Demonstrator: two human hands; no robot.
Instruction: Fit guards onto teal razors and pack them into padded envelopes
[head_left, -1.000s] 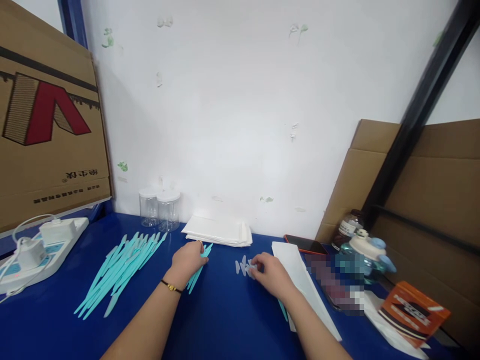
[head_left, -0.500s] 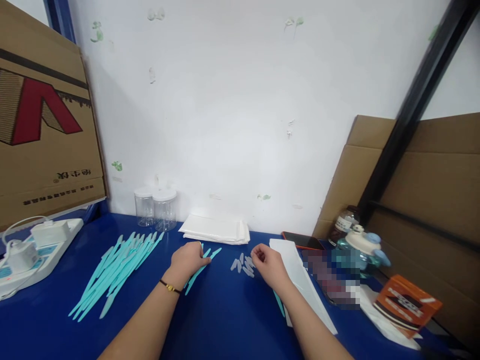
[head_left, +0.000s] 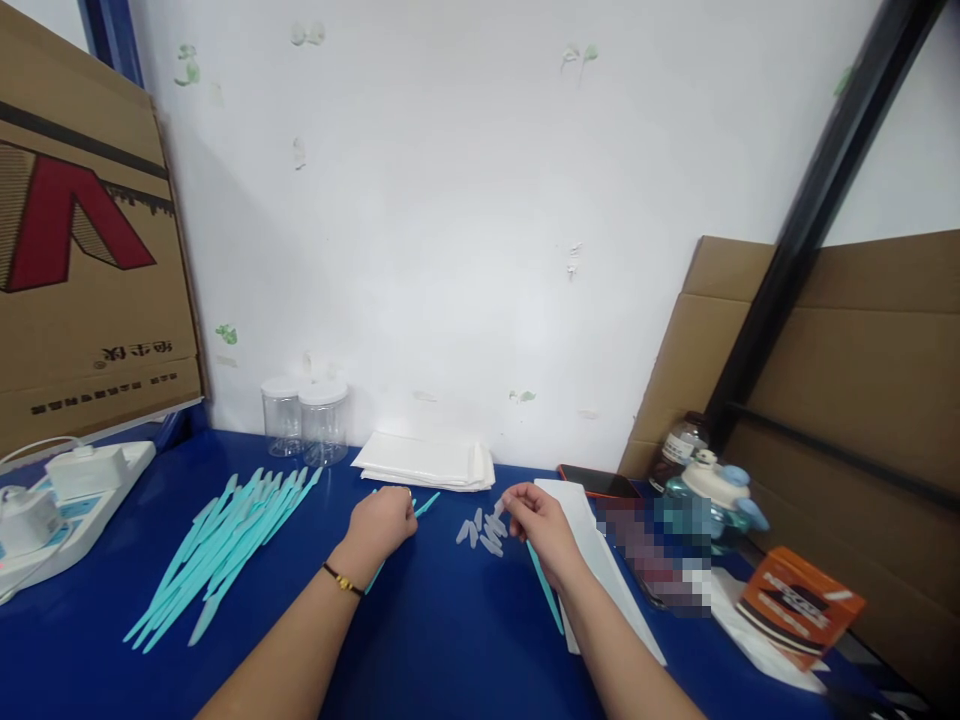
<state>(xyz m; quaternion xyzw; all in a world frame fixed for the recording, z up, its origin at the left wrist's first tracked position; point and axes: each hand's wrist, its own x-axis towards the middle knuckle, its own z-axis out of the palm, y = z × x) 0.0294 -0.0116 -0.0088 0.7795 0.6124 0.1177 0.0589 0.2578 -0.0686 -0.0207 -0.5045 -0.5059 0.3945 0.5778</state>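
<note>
Clear-piece handling, seemingly: your right hand [head_left: 543, 522] pinches one clear piece [head_left: 499, 508] by the loose pile [head_left: 491, 546]; left hand [head_left: 379, 522] curls over teal sticks [head_left: 429, 502], grip hidden, can't tell. Next calls for fingertip care.

Soft, even light; faint shadow on white wall [head_left: 435, 220]; edges stretched; patch [head_left: 660, 560] pixelated.

A white wall [head_left: 435, 220], dotted with scuffs and green marks [head_left: 226, 333], rises behind a blue desk [head_left: 450, 640]. A blue post [head_left: 112, 40] stands at upper left; a dark post [head_left: 831, 180] slants across the right. Pale light covers the wall.
</note>
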